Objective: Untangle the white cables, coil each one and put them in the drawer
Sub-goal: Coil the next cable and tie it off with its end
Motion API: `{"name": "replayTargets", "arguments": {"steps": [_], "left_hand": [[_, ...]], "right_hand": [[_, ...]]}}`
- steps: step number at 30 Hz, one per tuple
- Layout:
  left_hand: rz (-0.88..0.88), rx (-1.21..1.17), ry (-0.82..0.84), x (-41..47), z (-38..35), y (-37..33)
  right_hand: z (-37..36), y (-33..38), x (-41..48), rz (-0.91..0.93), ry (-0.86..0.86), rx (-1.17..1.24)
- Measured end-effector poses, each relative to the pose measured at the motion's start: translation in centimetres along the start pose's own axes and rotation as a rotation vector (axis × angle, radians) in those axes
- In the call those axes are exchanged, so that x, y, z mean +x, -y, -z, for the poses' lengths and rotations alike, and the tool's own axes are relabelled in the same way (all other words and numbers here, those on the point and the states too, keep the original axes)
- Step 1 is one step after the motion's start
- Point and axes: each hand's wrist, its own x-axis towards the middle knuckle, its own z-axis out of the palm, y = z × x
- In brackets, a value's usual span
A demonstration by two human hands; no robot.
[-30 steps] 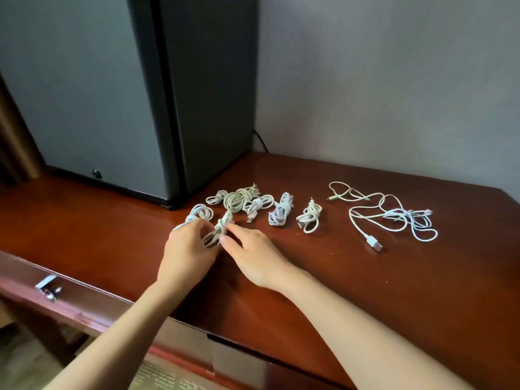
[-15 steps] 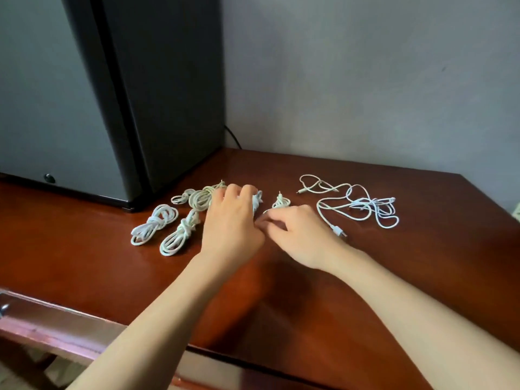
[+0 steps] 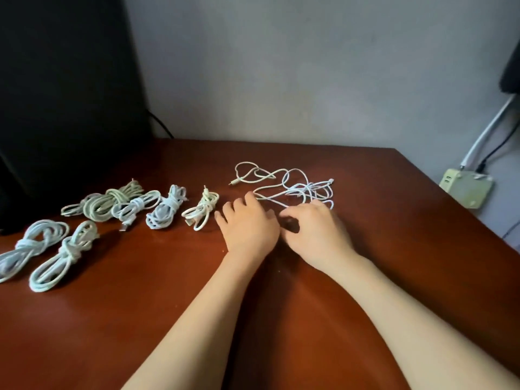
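Note:
Two loose white cables [image 3: 295, 187] lie tangled together at the back middle of the brown table [image 3: 140, 319]. My left hand [image 3: 247, 226] lies over the table with its fingers spread, the fingertips touching the tangle's left strand. My right hand [image 3: 315, 232] is at the tangle's near edge with curled, blurred fingers; whether it holds a strand is unclear. Several coiled white cables [image 3: 166, 209] sit in a row to the left. Two bigger coils [image 3: 62, 249] lie nearer the left edge.
A black fridge [image 3: 64, 108] stands on the table at the back left, close behind the coils. A pale green power block [image 3: 465, 190] with wires sits past the table's right edge. The grey wall runs along the back.
Both hands have left the coiled cables and moved right to the tangled cables. The view has swung right, so the coils now lie to my left and the drawer is out of sight.

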Motion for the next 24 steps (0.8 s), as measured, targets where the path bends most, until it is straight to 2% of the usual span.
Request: {"name": "replayTargets", "arguments": {"steps": [3, 6, 9, 12, 15, 18, 21, 24], "left_hand": [[-0.016, -0.084, -0.075, 0.5, -0.4, 0.1], [-0.067, -0.424, -0.194, 0.9, -0.2, 0.2], [-0.147, -0.61, -0.343, 0.7, 0.2, 0.0], [-0.296, -0.712, -0.452, 0.5, 0.8, -0.1], [-0.405, -0.799, -0.464, 0.0, 1.9, -0.3], [-0.41, -0.956, -0.383, -0.6, 2.7, -0.6], [-0.274, -1.332, -0.099, -1.0, 3.7, -0.8], [-0.178, -1.642, 0.175, -1.5, 5.0, -1.0]], "right_hand": [[-0.4, 0.0, 0.1, 0.067, 0.017, -0.015], [-0.5, -0.1, -0.1, 0.116, 0.062, 0.04], [-0.4, -0.6, -0.2, 0.125, 0.056, 0.096], [-0.2, -1.0, -0.1, 0.08, -0.171, 0.224], [0.5, -1.4, -0.1, 0.02, -0.394, 0.349], [1.0, -1.7, -0.2, -0.045, -0.379, 0.464], [0.9, -1.8, -0.4, -0.035, -0.235, 0.531], [0.6, -1.7, -0.5, -0.003, -0.069, 0.416]]}}
